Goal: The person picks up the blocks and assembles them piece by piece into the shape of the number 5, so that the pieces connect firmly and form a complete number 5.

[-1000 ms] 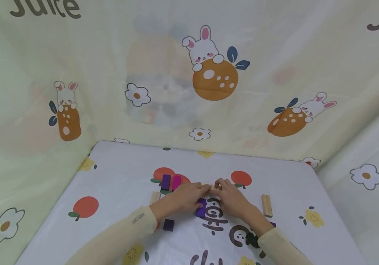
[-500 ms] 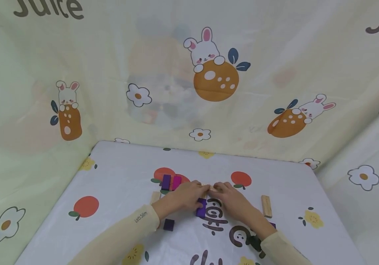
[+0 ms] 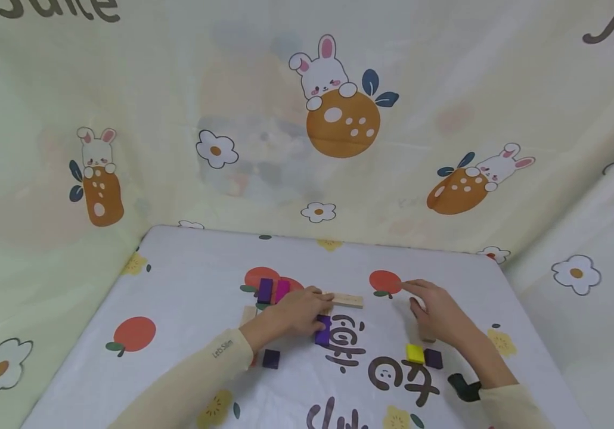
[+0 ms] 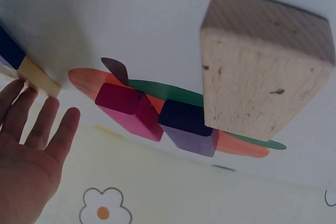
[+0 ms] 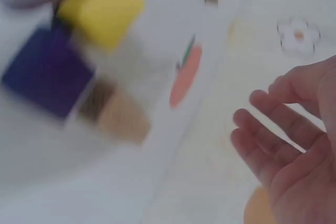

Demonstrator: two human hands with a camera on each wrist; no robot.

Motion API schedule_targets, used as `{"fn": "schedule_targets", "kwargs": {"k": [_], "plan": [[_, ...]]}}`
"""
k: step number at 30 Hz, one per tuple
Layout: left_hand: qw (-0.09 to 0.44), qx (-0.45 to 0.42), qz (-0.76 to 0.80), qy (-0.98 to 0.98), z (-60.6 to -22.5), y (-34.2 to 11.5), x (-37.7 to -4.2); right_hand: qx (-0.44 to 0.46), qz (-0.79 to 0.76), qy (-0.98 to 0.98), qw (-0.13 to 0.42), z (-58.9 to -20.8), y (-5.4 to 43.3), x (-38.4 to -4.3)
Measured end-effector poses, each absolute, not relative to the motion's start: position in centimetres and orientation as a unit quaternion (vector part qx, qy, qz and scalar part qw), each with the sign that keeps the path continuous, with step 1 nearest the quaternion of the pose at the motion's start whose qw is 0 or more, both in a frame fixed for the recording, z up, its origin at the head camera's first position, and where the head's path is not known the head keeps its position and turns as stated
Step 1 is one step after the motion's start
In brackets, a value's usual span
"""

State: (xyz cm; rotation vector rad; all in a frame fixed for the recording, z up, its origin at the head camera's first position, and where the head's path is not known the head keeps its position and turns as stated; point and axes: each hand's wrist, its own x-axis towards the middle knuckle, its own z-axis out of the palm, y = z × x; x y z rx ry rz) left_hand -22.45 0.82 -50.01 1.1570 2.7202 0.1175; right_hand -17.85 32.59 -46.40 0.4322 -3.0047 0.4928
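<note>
My left hand rests at the middle of the table, its fingertips on the near end of a pale wooden block lying sideways. Its thumb touches an upright purple block. In the left wrist view the fingers reach out fairly straight against the wood; the thumb is hidden. Over to the right, my right hand holds nothing, fingers spread loosely above another wooden block, mostly covered by that hand. Near it are a yellow block and a dark purple block.
Behind the left hand stand a purple block and a pink block. A wooden block and a dark block sit near the left forearm. A dark curved piece lies by the right sleeve. Printed fabric walls rise around the table.
The right hand has left the sideways wooden block and moved right, uncovering that block and the yellow block. The left hand has hardly moved. The head view has shifted slightly.
</note>
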Motion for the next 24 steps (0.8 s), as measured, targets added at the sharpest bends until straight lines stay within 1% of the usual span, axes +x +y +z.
{"fn": "schedule_targets", "kwargs": {"k": [4, 6, 12, 15, 21, 24], "plan": [[0.091, 0.391, 0.041, 0.915, -50.0, 0.7, -22.4, 0.123, 0.157, -0.979, 0.039, -45.7, 35.1, -17.0], [0.090, 0.392, 0.040, 0.915, -49.9, 0.6, -22.4, 0.115, 0.153, -0.981, 0.029, -45.7, 35.8, -16.5], [0.093, 0.390, 0.031, 0.915, -50.0, 0.6, -22.5, 0.101, 0.178, -0.978, -0.050, -46.3, 36.5, -14.8], [0.096, 0.389, 0.028, 0.916, -50.1, 0.5, -22.6, 0.108, 0.189, -0.973, -0.080, -46.6, 36.8, -13.9], [0.096, 0.389, 0.037, 0.915, -50.2, 0.5, -22.7, 0.102, 0.204, -0.965, -0.129, -47.5, 37.7, -12.5], [0.096, 0.392, 0.036, 0.914, -50.2, 0.6, -22.6, 0.105, 0.216, -0.961, -0.141, -48.2, 37.9, -12.0]]}}
